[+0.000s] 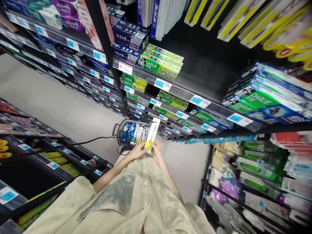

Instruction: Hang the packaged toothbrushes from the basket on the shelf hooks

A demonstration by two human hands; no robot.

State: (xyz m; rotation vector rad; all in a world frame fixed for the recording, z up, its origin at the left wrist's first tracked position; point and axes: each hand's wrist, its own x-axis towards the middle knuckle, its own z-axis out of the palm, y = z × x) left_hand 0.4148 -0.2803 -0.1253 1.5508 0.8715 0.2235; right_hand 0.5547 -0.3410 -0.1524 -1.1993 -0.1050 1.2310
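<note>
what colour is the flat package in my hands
The flat package is white with a yellow lower end; head view.

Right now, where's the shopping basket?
In the head view, the shopping basket is just left of centre, beyond your left hand and left of the package.

floor right of hands: free | basket ahead-left: blocks | shelves ahead

shelf: yellow-green DARLIE boxes | front edge: price labels | far right: purple items | floor: grey
</note>
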